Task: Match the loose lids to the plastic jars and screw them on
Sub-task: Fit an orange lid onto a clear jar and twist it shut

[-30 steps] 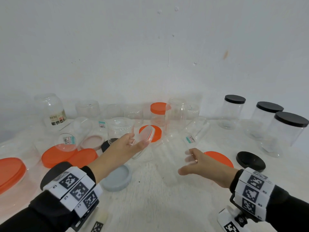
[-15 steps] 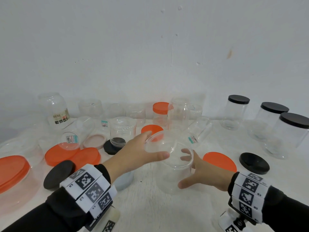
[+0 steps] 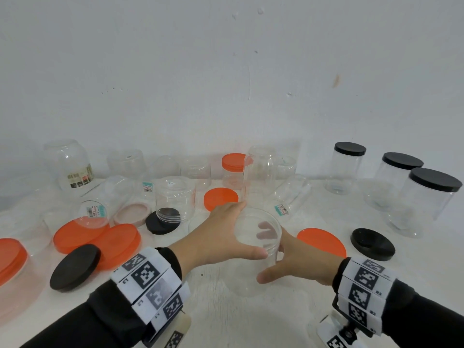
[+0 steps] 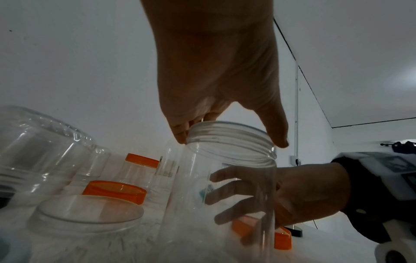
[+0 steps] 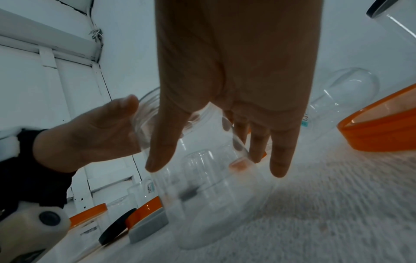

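A clear plastic jar (image 3: 251, 275) stands upright at the middle of the white table. A clear lid (image 3: 251, 217) sits on its mouth. My left hand (image 3: 251, 231) comes from above and grips that lid's rim between thumb and fingers. In the left wrist view the left hand (image 4: 229, 140) pinches the lid (image 4: 229, 128) over the threaded neck. My right hand (image 3: 276, 257) wraps round the jar's body from the right, its fingers showing through the plastic. The right wrist view shows the right hand (image 5: 216, 169) curled round the jar (image 5: 213, 204).
A loose orange lid (image 3: 321, 241) and a black lid (image 3: 372, 243) lie right of the jar. Three jars with black lids (image 3: 426, 197) stand far right. Orange lids (image 3: 100, 237), a black lid (image 3: 75, 270) and several clear jars crowd the left and back.
My left hand carried the clear lid from above the table onto the jar's mouth. My right hand brought the jar upright to the middle and holds it. The head view shifted slightly.
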{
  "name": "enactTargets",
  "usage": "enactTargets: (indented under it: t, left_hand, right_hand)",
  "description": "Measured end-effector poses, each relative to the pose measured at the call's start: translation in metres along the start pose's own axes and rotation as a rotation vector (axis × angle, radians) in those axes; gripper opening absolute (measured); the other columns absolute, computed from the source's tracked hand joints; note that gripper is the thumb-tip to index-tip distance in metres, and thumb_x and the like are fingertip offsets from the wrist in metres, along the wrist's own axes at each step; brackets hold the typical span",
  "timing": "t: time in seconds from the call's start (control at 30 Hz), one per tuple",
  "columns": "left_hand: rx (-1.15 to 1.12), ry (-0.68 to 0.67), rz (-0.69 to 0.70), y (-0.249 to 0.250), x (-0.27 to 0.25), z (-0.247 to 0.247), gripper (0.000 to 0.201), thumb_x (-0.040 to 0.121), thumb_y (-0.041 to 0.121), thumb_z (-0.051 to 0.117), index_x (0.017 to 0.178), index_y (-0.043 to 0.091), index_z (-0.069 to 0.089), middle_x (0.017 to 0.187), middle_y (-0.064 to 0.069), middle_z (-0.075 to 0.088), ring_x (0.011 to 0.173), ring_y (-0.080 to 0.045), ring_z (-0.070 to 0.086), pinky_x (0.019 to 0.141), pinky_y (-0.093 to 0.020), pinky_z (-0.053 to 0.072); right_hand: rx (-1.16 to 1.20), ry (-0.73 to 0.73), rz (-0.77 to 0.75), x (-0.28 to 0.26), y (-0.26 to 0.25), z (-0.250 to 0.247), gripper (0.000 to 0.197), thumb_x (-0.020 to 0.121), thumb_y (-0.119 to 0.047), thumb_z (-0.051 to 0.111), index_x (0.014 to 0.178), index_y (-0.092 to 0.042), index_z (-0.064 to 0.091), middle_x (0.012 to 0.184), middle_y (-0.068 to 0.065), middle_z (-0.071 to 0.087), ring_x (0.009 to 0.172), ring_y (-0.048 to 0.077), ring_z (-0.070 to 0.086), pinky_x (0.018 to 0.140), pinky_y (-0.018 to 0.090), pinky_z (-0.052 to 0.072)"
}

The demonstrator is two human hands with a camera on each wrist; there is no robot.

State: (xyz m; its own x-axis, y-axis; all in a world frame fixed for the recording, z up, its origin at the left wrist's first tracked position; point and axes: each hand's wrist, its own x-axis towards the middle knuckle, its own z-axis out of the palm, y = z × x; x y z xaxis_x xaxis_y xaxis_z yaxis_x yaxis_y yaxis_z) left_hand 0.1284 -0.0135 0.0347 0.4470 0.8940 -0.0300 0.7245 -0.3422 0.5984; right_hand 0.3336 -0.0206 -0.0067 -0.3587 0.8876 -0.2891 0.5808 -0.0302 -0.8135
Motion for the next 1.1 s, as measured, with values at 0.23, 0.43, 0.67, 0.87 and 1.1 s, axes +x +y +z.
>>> enactTargets:
  t: [0.23, 0.43, 0.67, 0.87, 1.1]
  left_hand:
    - [-0.151, 0.040, 0.027, -0.008, -0.002, 0.008, 0.116, 0.062, 0.060, 0.082, 0.147, 0.048, 0.004, 0.141, 0.025, 0.025, 0.135, 0.002, 0.018, 0.102, -0.016, 0.019]
    - [-0.371, -0.021, -0.064, -0.026, -0.008, 0.014, 0.143, 0.056, 0.053, 0.087, 0.146, 0.045, -0.023, 0.145, 0.029, 0.011, 0.137, 0.000, 0.018, 0.113, -0.024, 0.021]
    - [-0.503, -0.101, -0.054, -0.037, -0.015, 0.021, 0.106, 0.066, 0.037, 0.088, 0.146, 0.046, 0.019, 0.147, 0.025, 0.032, 0.138, -0.003, 0.030, 0.116, -0.030, 0.026]
    - [-0.523, -0.080, -0.024, -0.040, -0.012, 0.022, 0.087, 0.069, 0.033, 0.087, 0.128, 0.058, 0.029, 0.138, 0.032, 0.037, 0.133, 0.009, 0.033, 0.109, -0.017, 0.029]
    - [-0.545, -0.064, -0.056, -0.042, -0.013, 0.023, 0.106, 0.066, 0.031, 0.089, 0.149, 0.034, 0.023, 0.153, 0.013, 0.032, 0.141, -0.003, 0.030, 0.120, -0.033, 0.024]
  right_hand:
    - [-0.010, -0.002, -0.012, 0.002, 0.003, 0.000, 0.109, 0.055, -0.041, 0.090, 0.137, -0.048, 0.019, 0.135, -0.026, 0.036, 0.131, 0.007, 0.037, 0.109, 0.031, 0.038]
    - [0.000, 0.011, -0.062, -0.010, -0.012, -0.024, 0.128, 0.049, -0.043, 0.092, 0.145, -0.047, 0.008, 0.144, -0.024, 0.030, 0.133, 0.003, 0.034, 0.111, 0.031, 0.034]
    - [-0.414, -0.035, -0.124, -0.012, -0.070, -0.040, 0.105, 0.063, -0.051, 0.084, 0.146, -0.047, 0.020, 0.144, -0.028, 0.024, 0.130, -0.002, 0.026, 0.104, 0.022, 0.028]
    - [-0.862, -0.179, -0.090, 0.006, -0.106, -0.022, 0.102, 0.071, -0.053, 0.078, 0.150, -0.039, 0.015, 0.152, -0.016, 0.022, 0.139, 0.014, 0.022, 0.113, 0.044, 0.028]
    - [-0.974, -0.261, -0.013, 0.012, -0.123, -0.019, 0.098, 0.069, -0.049, 0.080, 0.148, -0.045, 0.021, 0.146, -0.013, 0.027, 0.136, 0.018, 0.031, 0.107, 0.046, 0.037]
